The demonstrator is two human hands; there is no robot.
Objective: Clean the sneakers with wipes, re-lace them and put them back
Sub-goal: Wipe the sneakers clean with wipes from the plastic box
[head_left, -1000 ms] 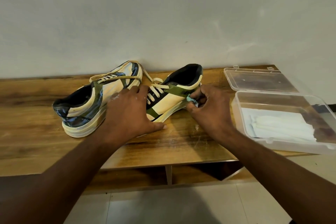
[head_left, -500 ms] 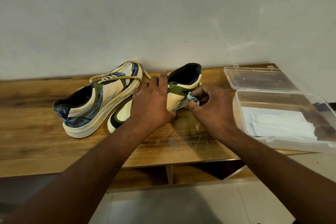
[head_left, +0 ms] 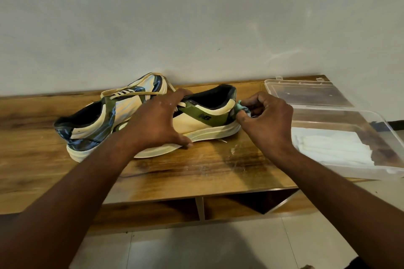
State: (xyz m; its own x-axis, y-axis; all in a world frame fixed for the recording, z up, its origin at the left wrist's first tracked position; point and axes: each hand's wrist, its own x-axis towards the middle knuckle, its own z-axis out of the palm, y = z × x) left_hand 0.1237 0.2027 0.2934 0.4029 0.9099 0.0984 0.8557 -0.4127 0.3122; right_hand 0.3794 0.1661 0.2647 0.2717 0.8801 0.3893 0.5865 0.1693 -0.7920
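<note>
Sneaker [head_left: 203, 124] near us: cream side, olive heel panel, black lining, cream sole, standing on the wooden surface [head_left: 196, 168]. Our left hand [head_left: 157, 122] spans it, thumb at the sole. Right hand [head_left: 266, 120] at 3 o'clock pinches a pale teal wipe [head_left: 240, 109] against the heel. Second sneaker [head_left: 98, 124] at 9 o'clock.

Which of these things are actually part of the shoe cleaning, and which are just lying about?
In use: near sneaker, far sneaker, wipe pinched in right hand, left hand steadying, box of wipes.
Lying about: wooden bench, box lid.
</note>
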